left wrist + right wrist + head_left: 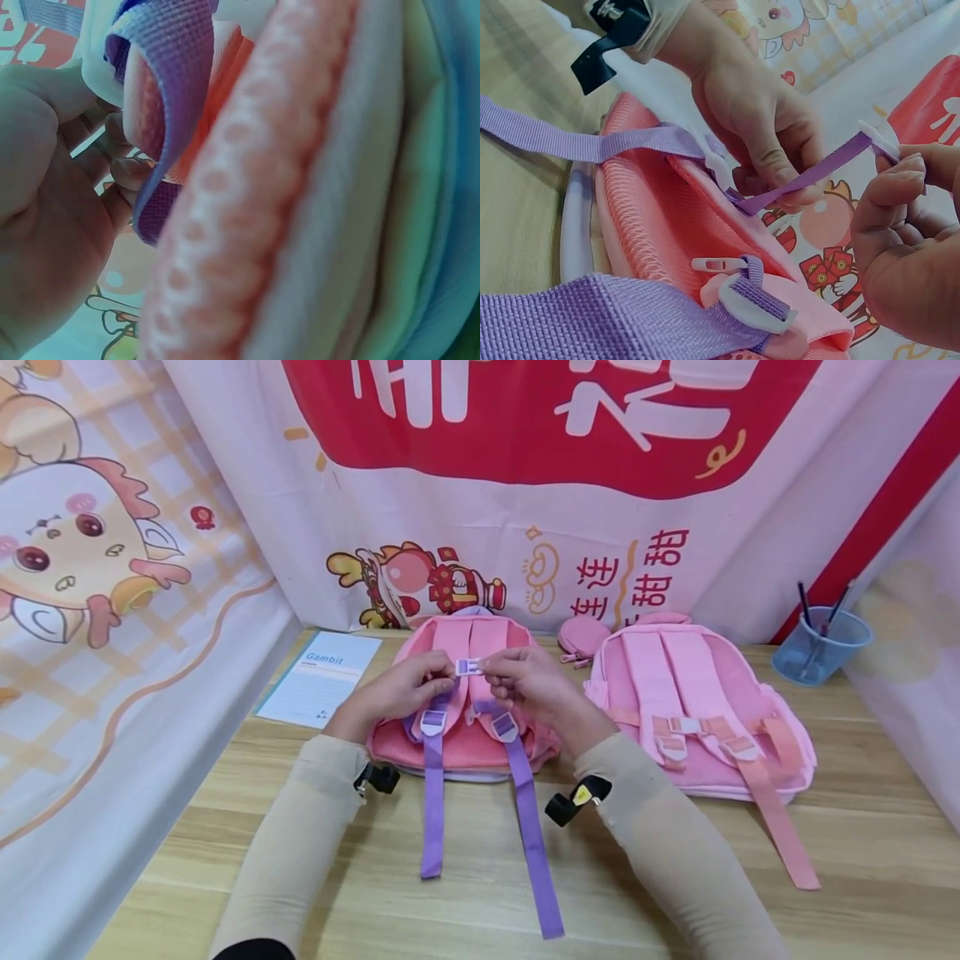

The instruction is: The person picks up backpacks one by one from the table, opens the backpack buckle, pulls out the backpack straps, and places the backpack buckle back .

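The fingers of the left hand (pixel 408 687) were clamped on a narrow purple webbing strap (pixel 821 176), and those of the right hand (pixel 531 687) pinched the small white plastic buckle piece (pixel 467 667) at its end, above the pink fabric backpack (pixel 468 753) on the wooden worktop (pixel 360 877). A white slotted plastic clip (pixel 720 264) sat apart from it. The step in hand was probably adjusting the strap; the next move seemed to call for a steady pinch.
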Tool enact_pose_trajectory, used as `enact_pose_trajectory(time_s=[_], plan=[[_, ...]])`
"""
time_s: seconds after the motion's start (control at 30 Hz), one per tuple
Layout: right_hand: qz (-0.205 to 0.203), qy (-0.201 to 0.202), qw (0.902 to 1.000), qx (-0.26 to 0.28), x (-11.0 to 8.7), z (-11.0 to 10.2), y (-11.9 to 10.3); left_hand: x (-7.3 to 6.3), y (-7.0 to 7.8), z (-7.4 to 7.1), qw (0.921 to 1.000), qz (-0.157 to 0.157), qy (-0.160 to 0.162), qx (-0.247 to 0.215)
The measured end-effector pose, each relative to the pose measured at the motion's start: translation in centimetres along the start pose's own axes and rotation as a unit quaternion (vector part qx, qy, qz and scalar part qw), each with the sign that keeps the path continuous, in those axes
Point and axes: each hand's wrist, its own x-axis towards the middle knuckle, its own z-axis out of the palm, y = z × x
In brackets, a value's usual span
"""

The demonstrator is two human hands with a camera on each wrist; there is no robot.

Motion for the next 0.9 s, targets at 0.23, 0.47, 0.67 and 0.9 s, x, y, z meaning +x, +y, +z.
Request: enact_pose_trajectory(time_s=[0.23,0.47,0.67,0.9], plan=[[0.003,0.037,0.9992,-0.01,0.0,0.1,0.1,-0.9,1.1,-0.6,0.9972,-0.047,0.051,-0.028],[0.009,0.047,0.9984,-0.029,0.0,-0.1,0.2,-0.7,2.2,-1.0,0.9947,0.04,0.095,-0.005],[0.013,0.039,0.999,-0.016,-0.1,-0.6,0.4,-0.7,2.7,-0.9,0.992,0.073,0.101,0.02],[0.023,0.039,0.9989,0.004,0.1,-1.0,1.2,-0.9,2.6,-0.6,0.988,0.082,0.129,0.025]])
